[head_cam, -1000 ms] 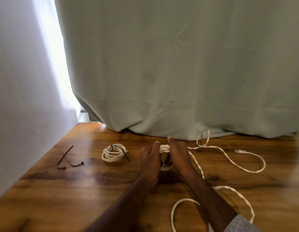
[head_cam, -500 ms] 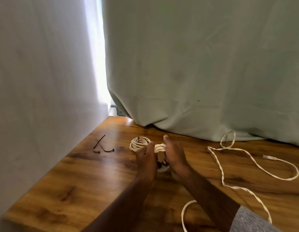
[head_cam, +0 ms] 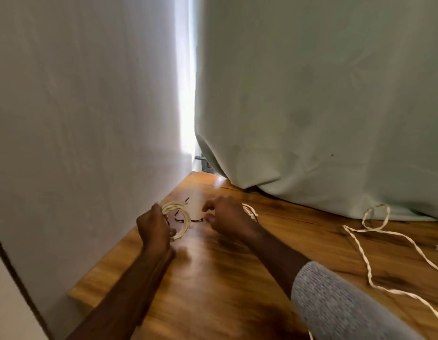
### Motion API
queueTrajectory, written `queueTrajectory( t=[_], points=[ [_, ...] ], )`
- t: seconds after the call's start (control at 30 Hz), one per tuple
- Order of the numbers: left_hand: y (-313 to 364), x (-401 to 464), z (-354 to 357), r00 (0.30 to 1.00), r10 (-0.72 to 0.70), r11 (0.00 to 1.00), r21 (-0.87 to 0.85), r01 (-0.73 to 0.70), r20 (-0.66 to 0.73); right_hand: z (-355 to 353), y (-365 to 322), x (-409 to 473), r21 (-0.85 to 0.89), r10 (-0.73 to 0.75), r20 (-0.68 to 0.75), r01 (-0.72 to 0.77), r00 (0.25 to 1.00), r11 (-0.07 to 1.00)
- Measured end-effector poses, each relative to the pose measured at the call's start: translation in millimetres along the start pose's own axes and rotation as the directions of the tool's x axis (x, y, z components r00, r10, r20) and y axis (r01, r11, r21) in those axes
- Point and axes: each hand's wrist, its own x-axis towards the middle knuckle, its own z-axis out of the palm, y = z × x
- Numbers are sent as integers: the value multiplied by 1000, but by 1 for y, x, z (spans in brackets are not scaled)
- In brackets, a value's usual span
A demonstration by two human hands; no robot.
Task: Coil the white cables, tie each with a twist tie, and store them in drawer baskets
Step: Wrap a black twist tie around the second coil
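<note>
My left hand [head_cam: 153, 227] grips a coiled white cable [head_cam: 187, 222] and holds it upright just above the wooden tabletop [head_cam: 213, 278], close to the left wall. My right hand [head_cam: 225, 217] hovers beside the coil with its fingers loosely spread, fingertips close to the dark twist ties [head_cam: 197, 220] lying on the table. Whether it touches one is unclear. A second coiled white cable [head_cam: 251, 211] lies on the table, mostly hidden behind my right hand. A long loose white cable [head_cam: 360, 244] trails across the right side of the table.
A white wall [head_cam: 78, 119] borders the table on the left. A pale green curtain [head_cam: 311, 119] hangs along the back edge and bunches on the wood. The table's left front corner shows at the lower left.
My view has swung left. Both hands moved left with the coil toward the twist ties. My right hand has let go of the coil, which my left hand now holds alone.
</note>
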Motion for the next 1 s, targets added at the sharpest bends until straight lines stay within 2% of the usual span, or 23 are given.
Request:
queueTrajectory(
  t=[0.13, 0.47, 0.73, 0.87, 1.0],
  points=[
    [-5, 2, -8, 1000, 9, 1000, -12, -9, -9, 21, -11, 14, -181, -19, 52, 28, 998, 983],
    [-6, 2, -3, 999, 42, 999, 32, -42, 1, 32, -8, 20, -152, 22, 23, -19, 999, 988],
    [-43, 39, 2, 994, 103, 992, 78, -102, -18, 7, 12, 19, -346, -96, 42, 105, 994, 932],
    [-13, 5, 7, 996, 84, 991, 100, -84, 3, -12, 35, 1, -244, -85, -9, 81, 996, 966],
    [-11, -8, 30, 1000, -6, 997, 79, 5, 6, -28, 51, -27, -114, -81, -46, 75, 996, 991]
  ],
)
